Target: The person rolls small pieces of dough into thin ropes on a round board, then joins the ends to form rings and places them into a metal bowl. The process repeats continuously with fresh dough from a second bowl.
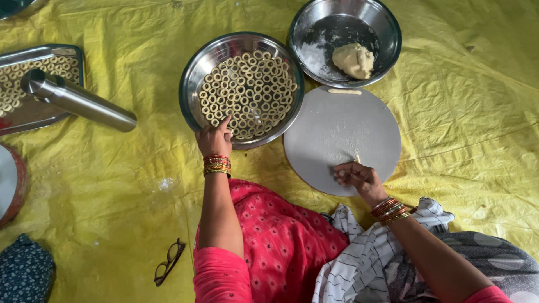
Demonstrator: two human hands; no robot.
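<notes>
The little piece of dough (357, 159) under my right hand (356, 176) is a pale sliver, its long axis running roughly up and down the frame, one end poking out above my fingers toward the middle of the round grey board (342, 132). It lies low on the board, near the edge closest to me. My right fingers are curled in around it, pinching it against the board, wrist bent and forearm running off to the lower right of the frame.

My left hand (214, 138) sits at the near rim of the steel bowl of dough rings (242, 90), centre of the frame. Its fingers are loosely bunched, index tip touching a ring at the bowl's lower left; I can't tell whether a ring is gripped. That forearm runs straight down the frame.

The board's upper half is bare, with a thin dough strip (344, 91) at its top edge. Above it stands a second steel bowl holding a dough lump (353, 60). Bowl and board rims nearly touch. Far left lie a steel cylinder (78, 100) across a tray (33, 115), and spectacles (169, 261) on the yellow sheet (112, 185).
</notes>
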